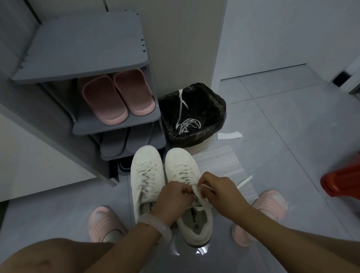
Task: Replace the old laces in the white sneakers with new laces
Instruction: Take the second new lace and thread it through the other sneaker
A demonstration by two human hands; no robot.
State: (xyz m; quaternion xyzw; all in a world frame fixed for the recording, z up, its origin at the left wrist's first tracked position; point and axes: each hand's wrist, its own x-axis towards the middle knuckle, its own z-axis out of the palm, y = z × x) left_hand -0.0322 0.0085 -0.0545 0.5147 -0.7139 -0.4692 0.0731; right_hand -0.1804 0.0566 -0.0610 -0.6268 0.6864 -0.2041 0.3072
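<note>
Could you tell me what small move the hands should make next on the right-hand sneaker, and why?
Probably pull the lace ends snug and finish the knot. Both hands, left hand and right hand, pinch the lace at the top eyelets of the right sneaker, whose rows already look threaded. The left sneaker looks fully laced, and old laces lie in the bin.

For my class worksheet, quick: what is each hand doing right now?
Left hand: fingers pinch the lace at the top of the right-side sneaker.
Right hand: fingers pinch the same lace from the other side.
</note>
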